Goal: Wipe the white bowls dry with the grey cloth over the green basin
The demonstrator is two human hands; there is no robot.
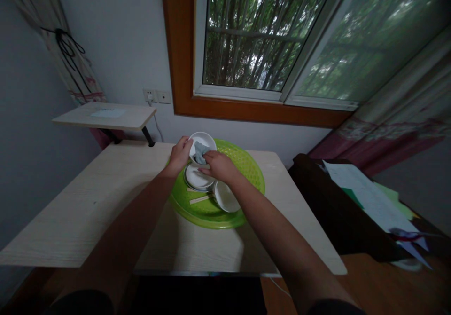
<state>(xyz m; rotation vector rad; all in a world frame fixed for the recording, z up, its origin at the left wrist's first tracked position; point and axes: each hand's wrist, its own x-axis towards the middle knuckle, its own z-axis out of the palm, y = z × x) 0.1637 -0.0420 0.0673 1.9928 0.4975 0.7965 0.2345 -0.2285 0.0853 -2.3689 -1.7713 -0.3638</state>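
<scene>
A white bowl (207, 139) is tilted above the green tray (250, 174), its inside facing me. My left hand (180, 154) grips the bowl's left rim. Inside the bowl lies a grey-blue cloth (200, 151), pinched in the fingers of my right hand (219, 164). Just below the bowl, stacked white dishes (198, 177) rest on the tray. Another white bowl (226, 197) leans on its side to their right, under my right forearm. Light wooden chopsticks (200, 199) lie between the dishes and that bowl.
The tray stands on a pale wooden table (102, 183). At the table's back left is a small raised shelf (134, 114) on black legs. A dark surface with papers (366, 192) is on the right. Behind the table are a wall and window.
</scene>
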